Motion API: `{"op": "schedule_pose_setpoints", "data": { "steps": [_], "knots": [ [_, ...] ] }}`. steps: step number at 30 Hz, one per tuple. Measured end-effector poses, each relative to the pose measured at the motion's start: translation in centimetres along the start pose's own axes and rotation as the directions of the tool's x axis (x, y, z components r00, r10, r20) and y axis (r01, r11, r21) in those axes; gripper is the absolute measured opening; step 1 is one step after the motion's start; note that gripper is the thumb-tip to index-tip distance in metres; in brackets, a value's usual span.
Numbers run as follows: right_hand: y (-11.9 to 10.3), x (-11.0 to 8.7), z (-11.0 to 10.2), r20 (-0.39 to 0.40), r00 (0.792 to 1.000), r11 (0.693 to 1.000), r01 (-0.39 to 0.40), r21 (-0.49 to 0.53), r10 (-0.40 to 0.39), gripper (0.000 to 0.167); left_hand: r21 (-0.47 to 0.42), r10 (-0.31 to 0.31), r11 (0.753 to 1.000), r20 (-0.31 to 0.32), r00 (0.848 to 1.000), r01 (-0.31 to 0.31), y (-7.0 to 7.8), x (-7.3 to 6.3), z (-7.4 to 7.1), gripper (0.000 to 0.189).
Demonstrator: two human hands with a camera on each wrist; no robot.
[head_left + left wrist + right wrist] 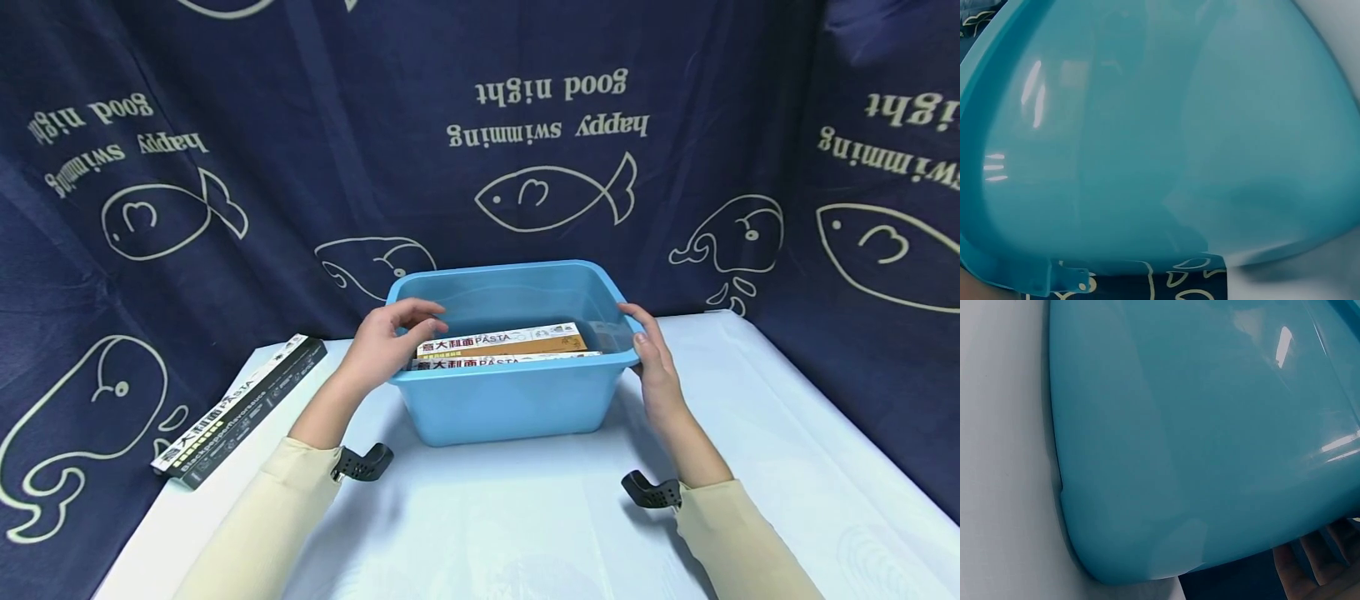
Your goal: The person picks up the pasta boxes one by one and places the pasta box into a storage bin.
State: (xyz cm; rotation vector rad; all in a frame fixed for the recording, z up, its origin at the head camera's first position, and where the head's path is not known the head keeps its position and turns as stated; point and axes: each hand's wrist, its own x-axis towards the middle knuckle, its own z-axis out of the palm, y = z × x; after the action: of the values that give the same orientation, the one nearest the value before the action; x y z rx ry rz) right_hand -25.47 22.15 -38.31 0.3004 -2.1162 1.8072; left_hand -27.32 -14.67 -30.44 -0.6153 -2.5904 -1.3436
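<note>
A light-blue plastic bin [510, 408] stands on the table. Inside it, two pasta boxes lie side by side, the rear pasta box [555, 339] showing brown below its white edge and the front pasta box [525, 358] mostly behind the bin's near wall. My left hand [386, 342] reaches over the left rim, fingers loosely bent and thumb apart from them, nothing between them. At the right rim, my right hand [658, 371] grips the bin's edge with thumb and fingers. The right fingers [1310, 565] show beside the bin's wall in the right wrist view.
A black and white pasta box [240, 412] lies slanted at the table's left edge. Dark blue curtains [405, 100] with fish drawings hang behind and at both sides. White sheeting [495, 525] covers the table.
</note>
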Motion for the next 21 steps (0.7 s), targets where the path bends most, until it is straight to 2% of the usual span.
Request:
{"op": "schedule_pose_setpoints", "data": {
  "steps": [6, 13, 21],
  "knots": [
    [-0.1, 0.0, 0.0, 0.003, 1.000, 1.000, -0.006, -0.015, 0.006, 0.052, -0.065, 0.016, 0.998, -0.090, 0.996, -0.022, -0.6, -0.8, 0.3, 0.020],
    [-0.1, 0.0, 0.0, 0.004, 1.000, 1.000, -0.002, -0.015, 0.002, 0.053, -0.152, 0.013, 0.988, -0.159, 0.987, -0.037, -1.2, -1.5, 0.7, 0.021],
    [-0.3, -0.1, 0.0, 0.008, 1.000, 1.000, 0.002, -0.006, -0.002, 0.052, -0.163, 0.025, 0.985, -0.215, 0.976, -0.061, -2.1, -2.3, 0.9, 0.023]
  ]
}}
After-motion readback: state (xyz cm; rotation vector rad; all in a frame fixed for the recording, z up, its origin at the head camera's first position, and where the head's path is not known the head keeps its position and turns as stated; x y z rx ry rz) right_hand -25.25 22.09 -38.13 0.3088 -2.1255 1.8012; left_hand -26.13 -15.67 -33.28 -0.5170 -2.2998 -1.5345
